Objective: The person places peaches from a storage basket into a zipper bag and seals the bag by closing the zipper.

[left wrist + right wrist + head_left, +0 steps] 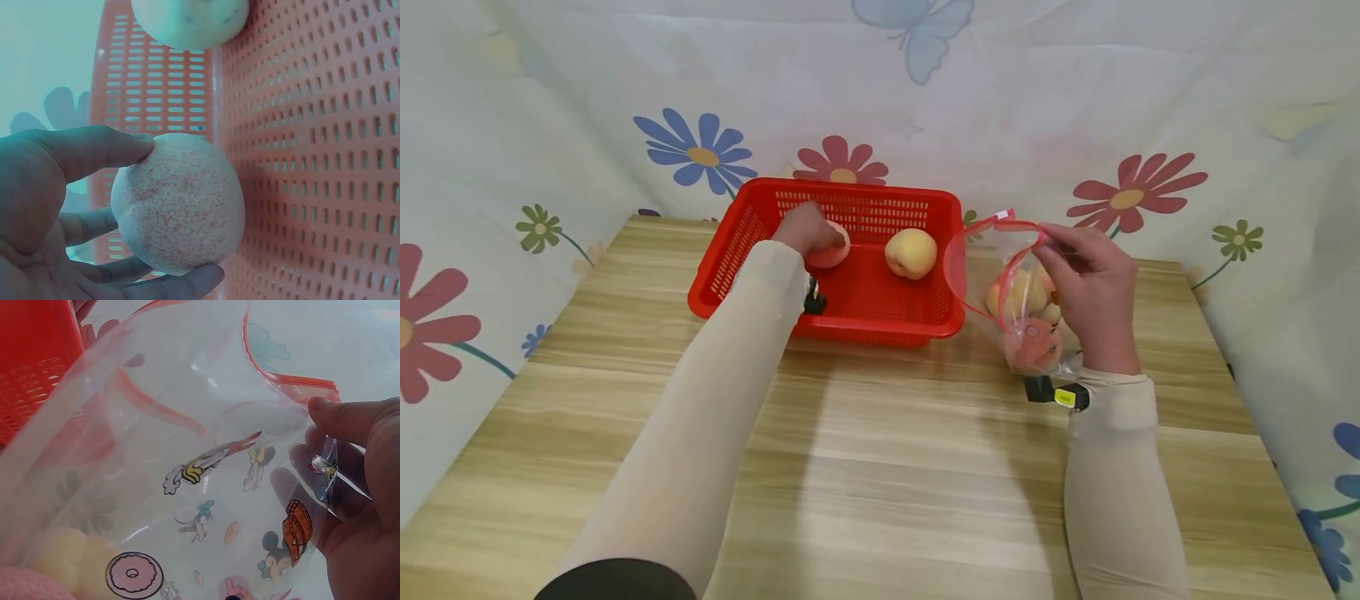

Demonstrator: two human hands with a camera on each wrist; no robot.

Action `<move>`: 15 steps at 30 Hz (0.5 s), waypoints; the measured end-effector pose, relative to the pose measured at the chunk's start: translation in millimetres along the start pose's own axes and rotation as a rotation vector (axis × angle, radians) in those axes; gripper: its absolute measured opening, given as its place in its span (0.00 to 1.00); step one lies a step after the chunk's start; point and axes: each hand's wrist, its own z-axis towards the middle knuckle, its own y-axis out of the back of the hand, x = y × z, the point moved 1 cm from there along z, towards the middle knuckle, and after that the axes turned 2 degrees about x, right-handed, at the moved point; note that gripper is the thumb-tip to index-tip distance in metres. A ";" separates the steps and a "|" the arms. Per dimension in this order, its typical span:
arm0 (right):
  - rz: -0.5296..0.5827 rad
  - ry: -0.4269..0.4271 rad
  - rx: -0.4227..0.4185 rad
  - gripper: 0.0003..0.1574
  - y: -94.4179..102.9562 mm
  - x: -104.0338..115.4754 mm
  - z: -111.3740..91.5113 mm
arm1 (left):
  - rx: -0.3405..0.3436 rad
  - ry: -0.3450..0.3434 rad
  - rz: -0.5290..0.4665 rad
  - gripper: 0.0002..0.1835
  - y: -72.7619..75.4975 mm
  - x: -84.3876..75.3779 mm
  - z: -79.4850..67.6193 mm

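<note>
Inside the red basket (820,327), my left hand (806,228) grips a pinkish peach (181,203), thumb on one side and fingers around the other. A second, yellower peach (912,253) lies in the basket to the right of that hand. My right hand (1097,287) pinches the red-edged rim of a clear zip bag (206,462) between thumb and fingers. The bag's mouth gapes toward the basket. Several peaches (1033,344) sit in the bag, seen through its printed plastic. Cartoon figures and a doughnut are printed on it.
Basket and bag stand side by side on a wood-grain table (910,467). The basket's slotted walls rise around the left hand. Behind the table hangs a pale cloth (1015,108) with flowers and a butterfly.
</note>
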 end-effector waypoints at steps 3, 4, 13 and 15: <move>0.013 0.004 -0.004 0.18 1.3 -0.6 -0.2 | 0.001 -0.007 0.001 0.26 1.2 -4.5 -5.5; 0.014 0.002 -0.003 0.18 1.7 -0.7 -0.3 | 0.001 -0.015 0.000 0.27 1.5 -5.7 -7.0; 0.020 -0.003 -0.006 0.18 3.0 0.0 -1.2 | -0.005 -0.059 0.083 0.27 4.7 -12.4 -12.8; 0.020 -0.001 -0.005 0.18 2.7 0.9 -1.6 | -0.011 -0.076 0.124 0.27 5.5 -14.7 -14.3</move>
